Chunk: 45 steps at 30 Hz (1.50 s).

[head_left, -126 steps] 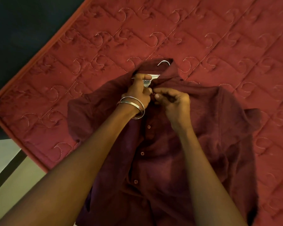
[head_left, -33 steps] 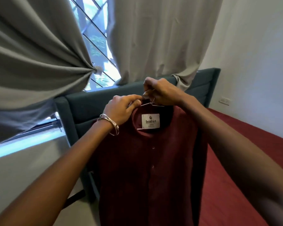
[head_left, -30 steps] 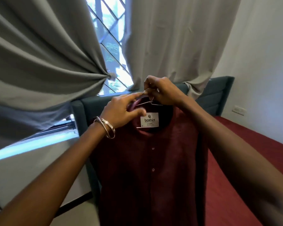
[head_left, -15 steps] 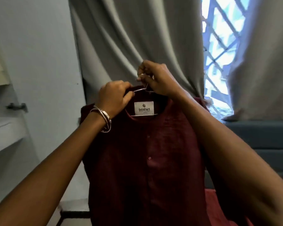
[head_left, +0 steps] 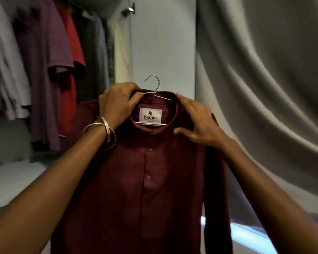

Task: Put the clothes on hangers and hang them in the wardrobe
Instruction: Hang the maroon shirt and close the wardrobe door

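A maroon button-up shirt hangs in front of me on a thin metal wire hanger, its hook standing free above the collar. My left hand, with bangles at the wrist, grips the collar and the hanger wire at the left shoulder. My right hand lies over the right side of the collar with fingers spread and only loosely bent. A white label shows inside the neck. The open wardrobe is up and to the left.
Several garments hang in the wardrobe: a grey one, a purple one, a red one and darker ones behind. A pale wardrobe door stands behind the shirt. A grey curtain fills the right side.
My view has swung left from the window and curtain to the wardrobe. My right hand has let go of the hanger hook and dropped to the collar's right side; the hook now shows.
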### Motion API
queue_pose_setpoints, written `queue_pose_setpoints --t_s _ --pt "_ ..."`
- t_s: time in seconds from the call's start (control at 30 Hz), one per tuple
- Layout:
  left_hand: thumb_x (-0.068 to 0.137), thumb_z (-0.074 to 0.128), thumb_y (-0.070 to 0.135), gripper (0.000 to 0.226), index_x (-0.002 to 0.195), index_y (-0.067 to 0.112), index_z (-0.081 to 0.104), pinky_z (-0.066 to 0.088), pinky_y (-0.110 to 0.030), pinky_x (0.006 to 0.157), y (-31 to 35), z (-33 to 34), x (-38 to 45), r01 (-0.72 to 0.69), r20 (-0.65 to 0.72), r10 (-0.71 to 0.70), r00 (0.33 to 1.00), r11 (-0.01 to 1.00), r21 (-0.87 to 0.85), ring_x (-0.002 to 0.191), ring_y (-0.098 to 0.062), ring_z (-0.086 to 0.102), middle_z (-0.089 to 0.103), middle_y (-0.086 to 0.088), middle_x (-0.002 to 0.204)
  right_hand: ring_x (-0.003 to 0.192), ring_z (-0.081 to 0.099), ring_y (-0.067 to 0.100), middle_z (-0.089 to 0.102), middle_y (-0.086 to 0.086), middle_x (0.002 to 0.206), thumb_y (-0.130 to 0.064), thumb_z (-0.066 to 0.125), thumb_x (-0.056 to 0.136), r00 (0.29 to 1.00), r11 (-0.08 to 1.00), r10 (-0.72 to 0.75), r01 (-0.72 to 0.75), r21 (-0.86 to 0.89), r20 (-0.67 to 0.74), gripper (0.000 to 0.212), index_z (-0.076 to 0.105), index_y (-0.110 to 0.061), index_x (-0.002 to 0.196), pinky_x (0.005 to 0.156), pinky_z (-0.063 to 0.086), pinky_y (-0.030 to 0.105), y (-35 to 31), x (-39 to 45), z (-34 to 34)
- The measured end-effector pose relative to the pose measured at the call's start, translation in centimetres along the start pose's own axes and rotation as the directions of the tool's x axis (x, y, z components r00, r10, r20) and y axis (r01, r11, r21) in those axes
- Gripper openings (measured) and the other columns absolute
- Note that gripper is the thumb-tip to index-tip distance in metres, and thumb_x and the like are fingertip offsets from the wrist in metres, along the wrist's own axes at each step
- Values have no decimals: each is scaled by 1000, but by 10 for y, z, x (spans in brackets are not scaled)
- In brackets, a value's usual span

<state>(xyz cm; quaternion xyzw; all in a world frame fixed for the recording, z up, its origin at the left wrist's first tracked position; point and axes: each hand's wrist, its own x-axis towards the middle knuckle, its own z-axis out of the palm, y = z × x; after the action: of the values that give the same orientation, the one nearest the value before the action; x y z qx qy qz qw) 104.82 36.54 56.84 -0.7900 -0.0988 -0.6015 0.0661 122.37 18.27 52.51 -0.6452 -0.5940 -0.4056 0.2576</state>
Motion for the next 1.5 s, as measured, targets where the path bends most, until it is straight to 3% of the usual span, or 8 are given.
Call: queue_pose_setpoints --t_s 0.13,0.3,0.5,0.93,1.03,1.2,1.37,1.5 --pt "90 56 41 24 103 25 68 37 -30 71 -36 -7 28 64 -5 -64 998 988 143 100 -25 62 70 -2 103 123 39 33 32 13 148 -47 79 65 999 957 -42 33 -288 -25 118 11 -14 154 92 36 53 -5 53 57" --pt "86 54 45 26 100 27 67 48 -36 76 -88 -12 57 158 -18 -158 987 961 226 94 -21 64 71 2 98 106 53 34 51 15 131 -30 78 66 979 954 -161 123 -275 -121 97 32 -10 149 76 44 48 2 132 97" --pt "87 57 34 22 99 18 67 50 -38 76 -141 -19 86 170 -48 -164 985 928 332 90 -26 64 71 -4 94 128 34 26 35 6 145 -41 61 85 961 959 -261 247 -138 -92 89 9 -24 154 92 37 47 -3 205 122" --pt "88 64 30 28 113 17 68 46 -21 83 -245 -33 128 111 -16 -114 993 908 404 93 -11 64 72 1 102 125 42 25 44 2 138 -54 59 82 959 961 -245 221 -167 -142 82 22 -28 149 90 43 44 -26 301 176" --pt "90 62 36 30 112 17 69 49 -29 87 -281 -34 147 49 10 -58 998 908 416 97 -14 65 72 0 104 118 47 26 53 4 126 -55 65 77 984 975 -157 141 -173 -81 77 34 -31 144 88 45 46 5 319 174" --pt "95 53 32 39 130 14 56 43 -40 93 -340 -19 200 -110 156 5 988 732 672 116 -32 54 60 -13 128 112 50 32 59 7 116 -46 76 71 995 955 48 -71 -288 -87 74 47 -30 137 87 42 50 61 341 141" --pt "95 46 24 59 149 29 24 18 -55 113 -357 37 243 -284 294 69 953 531 798 143 -27 22 25 -2 156 114 47 33 58 7 118 -50 75 71 974 821 181 -226 -525 -136 68 51 -31 133 91 39 54 67 356 118" --pt "101 28 30 54 150 39 6 -1 -64 111 -354 78 259 -362 365 54 929 326 873 147 -27 5 9 3 160 113 47 36 58 10 114 -48 73 73 962 823 194 -266 -501 -193 61 55 -26 127 91 38 57 49 372 129"
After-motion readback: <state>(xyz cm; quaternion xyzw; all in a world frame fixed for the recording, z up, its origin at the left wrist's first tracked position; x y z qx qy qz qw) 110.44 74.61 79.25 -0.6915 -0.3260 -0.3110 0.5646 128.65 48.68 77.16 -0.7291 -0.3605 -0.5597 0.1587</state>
